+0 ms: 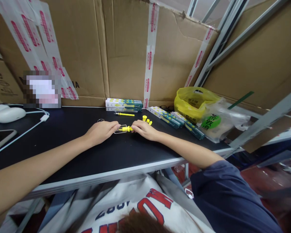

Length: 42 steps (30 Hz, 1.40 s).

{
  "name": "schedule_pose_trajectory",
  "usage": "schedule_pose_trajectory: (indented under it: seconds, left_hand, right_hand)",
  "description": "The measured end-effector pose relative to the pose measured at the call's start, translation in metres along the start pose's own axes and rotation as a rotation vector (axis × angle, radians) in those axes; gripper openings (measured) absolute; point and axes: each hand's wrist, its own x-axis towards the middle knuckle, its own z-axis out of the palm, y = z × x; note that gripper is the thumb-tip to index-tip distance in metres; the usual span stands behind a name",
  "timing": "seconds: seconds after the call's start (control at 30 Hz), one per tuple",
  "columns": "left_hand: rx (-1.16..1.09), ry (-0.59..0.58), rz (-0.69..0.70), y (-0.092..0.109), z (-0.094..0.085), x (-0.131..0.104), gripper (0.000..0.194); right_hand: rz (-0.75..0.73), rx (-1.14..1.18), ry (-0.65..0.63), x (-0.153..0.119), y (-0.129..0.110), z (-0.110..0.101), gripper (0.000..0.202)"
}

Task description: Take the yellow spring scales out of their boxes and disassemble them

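Both hands meet over the black tabletop (92, 161), holding one small tool from opposite ends. This yellow tool with a bent metal wire frame (125, 129) lies roughly level between them; its exact kind I cannot make out. My left hand (100, 132) is closed, fingertips pinching the wire-frame end. At the yellow end, my right hand (145, 129) is closed around it, and its fingers hide part of the tool. Just behind the right hand are several small yellow plastic parts (147, 120). A thin yellow rod with a dark tip (125, 114) lies farther back.
White-and-green boxes (123, 104) are stacked at the back, with more boxes (166, 117) to the right. Beyond these sit a yellow plastic bag (194, 102) and a clear bag (217, 124). A phone (1, 139) and white cable (44, 118) lie left. Cardboard (126, 48) walls the back.
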Motion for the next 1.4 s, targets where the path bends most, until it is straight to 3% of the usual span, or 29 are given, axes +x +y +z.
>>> schedule_pose_trajectory:
  seconds: [0.2, 0.7, 1.0, 1.17, 1.4]
  left_hand:
    - [-0.004, -0.015, -0.017, -0.0009, 0.0, 0.0007, 0.046]
    - [-0.027, -0.039, -0.001, -0.0032, 0.0035, 0.0014, 0.047]
    - [-0.042, -0.033, 0.006, -0.0012, 0.002, 0.001, 0.046]
    - [-0.039, -0.046, 0.005, 0.0007, 0.0004, 0.0005, 0.046]
    - [0.005, -0.036, -0.013, -0.002, 0.0014, 0.0007, 0.047]
  right_hand:
    - [0.041, -0.043, 0.027, -0.0011, -0.0021, -0.0007, 0.025]
    - [-0.051, -0.104, 0.044, -0.0027, -0.0037, -0.0002, 0.006]
    - [0.012, -0.135, 0.063, -0.0026, -0.0076, -0.0027, 0.023]
    - [-0.024, -0.177, -0.037, 0.0005, 0.0001, -0.0019, 0.041]
    - [0.022, -0.095, 0.005, -0.0024, -0.0032, -0.0015, 0.023]
